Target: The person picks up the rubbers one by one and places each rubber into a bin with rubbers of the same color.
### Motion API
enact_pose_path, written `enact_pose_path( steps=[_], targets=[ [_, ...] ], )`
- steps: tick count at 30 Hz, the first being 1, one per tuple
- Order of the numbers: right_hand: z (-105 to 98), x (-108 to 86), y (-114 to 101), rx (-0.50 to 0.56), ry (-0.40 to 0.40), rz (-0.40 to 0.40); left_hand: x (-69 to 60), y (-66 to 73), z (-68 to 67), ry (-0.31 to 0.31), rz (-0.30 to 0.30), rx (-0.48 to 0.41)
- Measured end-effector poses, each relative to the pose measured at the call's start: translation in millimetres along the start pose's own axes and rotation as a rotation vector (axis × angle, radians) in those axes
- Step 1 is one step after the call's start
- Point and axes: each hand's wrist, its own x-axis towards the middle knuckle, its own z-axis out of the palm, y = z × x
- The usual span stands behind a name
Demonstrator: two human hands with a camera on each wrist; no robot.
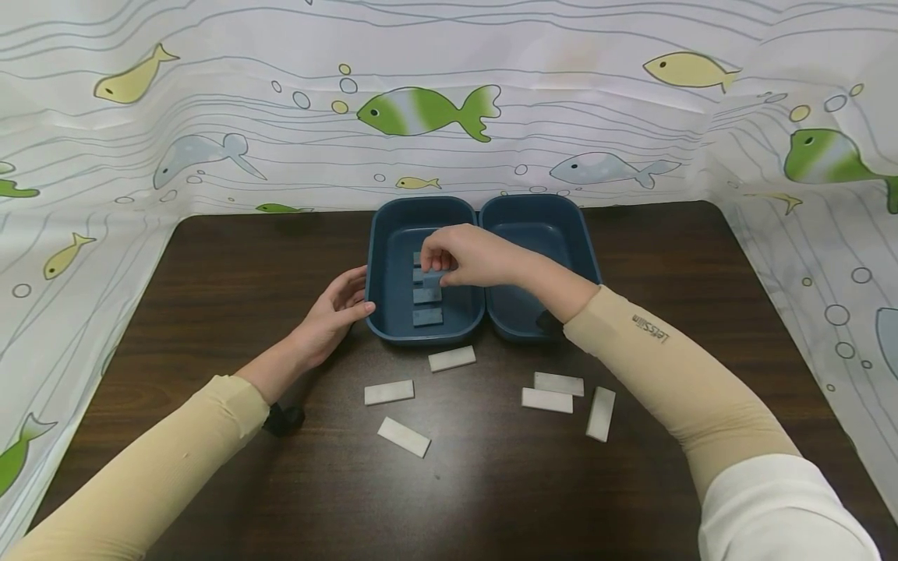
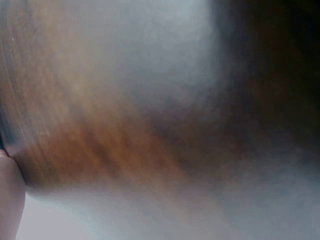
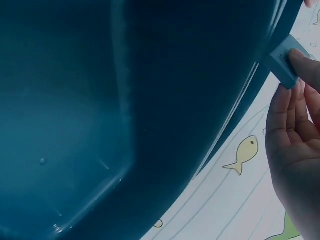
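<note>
My right hand reaches over the left blue tray and pinches a small blue tile between thumb and fingers. Below it, several blue tiles lie in a column on the tray floor; the hand partly covers the upper ones. My left hand rests against that tray's outer left side, fingers loosely bent along the wall and thumb at the front left corner. In the left wrist view only a fingertip shows, and the rest is blurred.
A second blue tray adjoins the first on the right, under my right forearm. Several white tiles lie on the dark table in front of the trays, among them a white tile and another white tile. A fish-patterned sheet stands behind.
</note>
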Motion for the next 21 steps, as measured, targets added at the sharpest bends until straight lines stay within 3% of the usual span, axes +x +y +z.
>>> enact_pose_path(
  steps=[21],
  targets=[
    [1,19.9,16,0.029,0.02,0.058,0.0,0.8,-0.2,0.006,-0.02,-0.01]
  ],
)
